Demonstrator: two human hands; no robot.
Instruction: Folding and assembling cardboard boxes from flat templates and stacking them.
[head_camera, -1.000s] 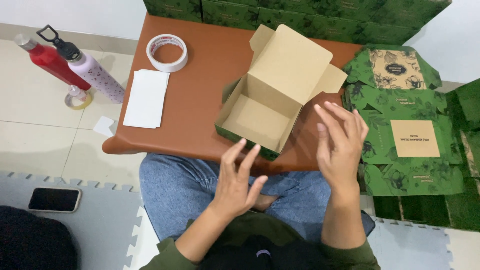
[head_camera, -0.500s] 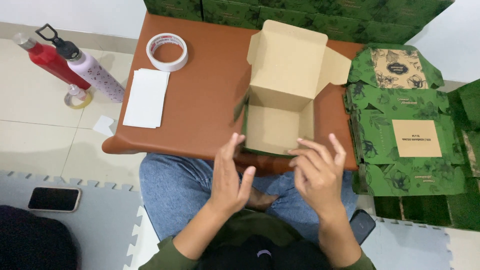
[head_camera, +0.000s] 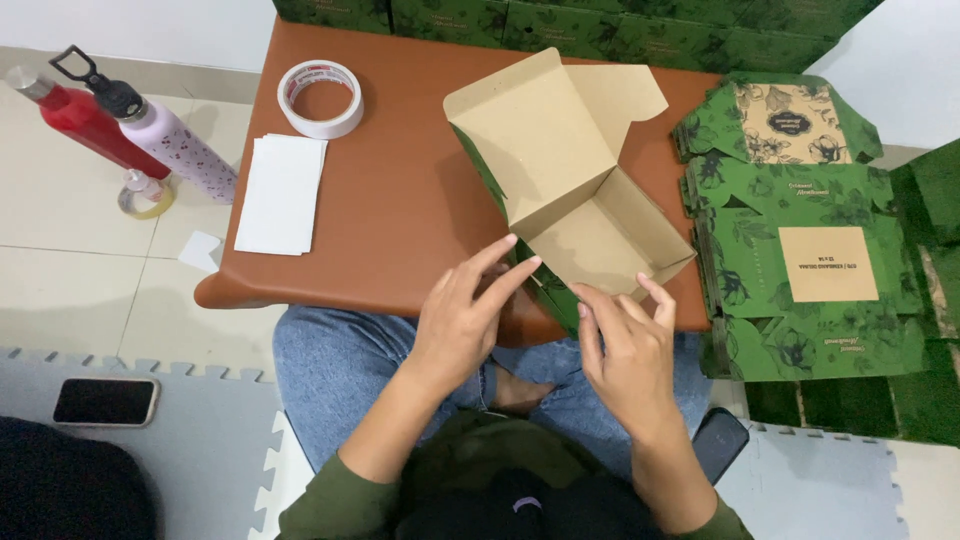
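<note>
An open cardboard box (head_camera: 585, 215), green with leaf print outside and plain brown inside, stands tilted at the near edge of the brown table (head_camera: 400, 190), its lid flap raised to the far left. My left hand (head_camera: 462, 322) grips the box's near left wall, with its fingertips on the rim. My right hand (head_camera: 625, 345) pinches the near wall from the right, index and little finger raised at the rim. My legs in jeans lie under the table edge.
A stack of flat green box blanks (head_camera: 810, 265) lies to the right. A tape roll (head_camera: 320, 97) and white sheets (head_camera: 280, 193) sit at the table's left. On the floor are a red bottle (head_camera: 85, 120), a lilac bottle (head_camera: 175, 150) and a phone (head_camera: 105, 401).
The box has been turned and now sits at the near table edge. Both hands, hovering apart before, have come forward onto its near wall.
</note>
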